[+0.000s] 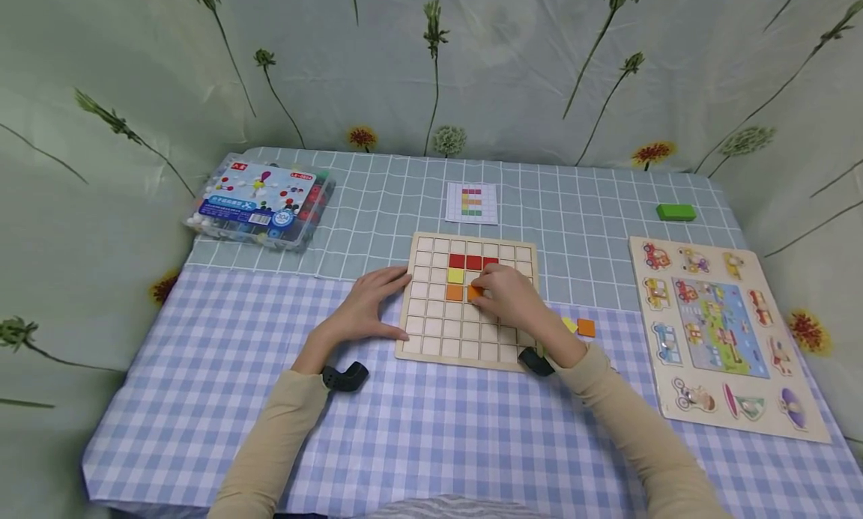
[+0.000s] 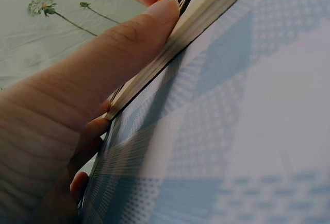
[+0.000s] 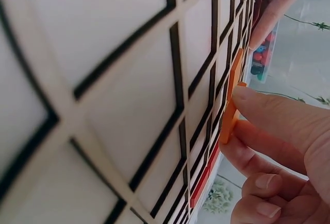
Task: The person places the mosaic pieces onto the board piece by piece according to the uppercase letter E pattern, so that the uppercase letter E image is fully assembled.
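A square wooden grid board lies in front of me in the head view. Three red tiles form a row in it, with a yellow tile under the left one and an orange tile below that. My right hand pinches another orange tile between thumb and fingers, right at the cell beside the placed orange one. Along the board's left edge rests my left hand, thumb and fingers spread and touching the rim. In the left wrist view its thumb presses the board's side.
Loose yellow and orange tiles lie right of the board. Behind it is a pattern card showing a coloured E. A clear plastic box stands back left, a green block back right, and a picture puzzle board at right.
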`<act>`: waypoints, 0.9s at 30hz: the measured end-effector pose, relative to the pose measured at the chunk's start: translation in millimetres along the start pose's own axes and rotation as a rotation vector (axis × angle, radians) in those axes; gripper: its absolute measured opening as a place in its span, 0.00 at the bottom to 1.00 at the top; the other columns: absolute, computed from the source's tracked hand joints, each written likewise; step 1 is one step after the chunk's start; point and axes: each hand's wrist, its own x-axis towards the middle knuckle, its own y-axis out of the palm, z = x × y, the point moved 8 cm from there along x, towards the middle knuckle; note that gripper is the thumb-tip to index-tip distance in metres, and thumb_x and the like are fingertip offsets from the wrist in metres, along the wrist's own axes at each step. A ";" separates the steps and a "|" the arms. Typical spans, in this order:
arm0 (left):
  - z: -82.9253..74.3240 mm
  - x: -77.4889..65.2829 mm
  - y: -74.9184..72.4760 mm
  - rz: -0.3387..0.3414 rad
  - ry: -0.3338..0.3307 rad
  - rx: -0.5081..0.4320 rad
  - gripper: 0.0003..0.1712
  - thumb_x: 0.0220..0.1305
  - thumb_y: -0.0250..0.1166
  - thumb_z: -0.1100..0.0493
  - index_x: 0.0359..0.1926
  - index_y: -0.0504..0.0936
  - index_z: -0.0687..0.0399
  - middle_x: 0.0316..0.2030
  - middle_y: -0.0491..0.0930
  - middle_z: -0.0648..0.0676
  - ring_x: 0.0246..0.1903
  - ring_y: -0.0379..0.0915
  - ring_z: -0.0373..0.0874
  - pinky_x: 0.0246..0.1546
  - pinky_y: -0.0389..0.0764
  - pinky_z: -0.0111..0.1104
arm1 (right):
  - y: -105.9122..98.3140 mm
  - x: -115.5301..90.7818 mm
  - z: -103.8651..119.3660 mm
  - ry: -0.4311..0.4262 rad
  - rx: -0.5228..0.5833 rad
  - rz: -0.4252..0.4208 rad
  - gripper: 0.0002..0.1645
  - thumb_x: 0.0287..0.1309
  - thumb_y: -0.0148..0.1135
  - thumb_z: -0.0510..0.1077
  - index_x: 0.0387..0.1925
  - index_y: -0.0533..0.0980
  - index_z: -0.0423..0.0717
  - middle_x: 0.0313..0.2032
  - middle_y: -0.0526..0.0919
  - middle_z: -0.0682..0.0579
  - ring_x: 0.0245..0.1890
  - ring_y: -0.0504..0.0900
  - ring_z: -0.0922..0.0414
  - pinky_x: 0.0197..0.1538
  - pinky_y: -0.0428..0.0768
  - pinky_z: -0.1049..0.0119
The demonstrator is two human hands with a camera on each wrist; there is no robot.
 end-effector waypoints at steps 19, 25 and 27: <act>-2.8 1.3 -2.7 -0.004 0.004 -0.005 0.59 0.35 0.77 0.42 0.69 0.62 0.56 0.70 0.58 0.60 0.70 0.51 0.58 0.67 0.52 0.56 | 5.1 5.4 2.3 -0.014 -0.029 0.023 0.12 0.52 0.66 0.41 0.38 0.84 0.40 0.34 0.83 0.47 0.34 0.77 0.55 0.38 0.78 0.65; -3.9 0.3 -3.6 -0.003 0.012 -0.009 0.60 0.36 0.76 0.39 0.69 0.62 0.57 0.70 0.59 0.61 0.69 0.52 0.58 0.66 0.52 0.56 | -3.2 -5.0 -0.6 -0.014 -0.028 -0.025 0.11 0.52 0.65 0.39 0.38 0.84 0.39 0.36 0.84 0.46 0.36 0.79 0.54 0.40 0.80 0.62; -3.6 0.2 -3.4 -0.001 0.012 -0.008 0.60 0.36 0.76 0.38 0.69 0.62 0.57 0.70 0.59 0.61 0.69 0.51 0.58 0.66 0.52 0.56 | -5.9 -10.8 -5.2 -0.006 -0.023 -0.038 0.11 0.52 0.64 0.38 0.38 0.84 0.38 0.36 0.84 0.46 0.37 0.80 0.53 0.40 0.81 0.61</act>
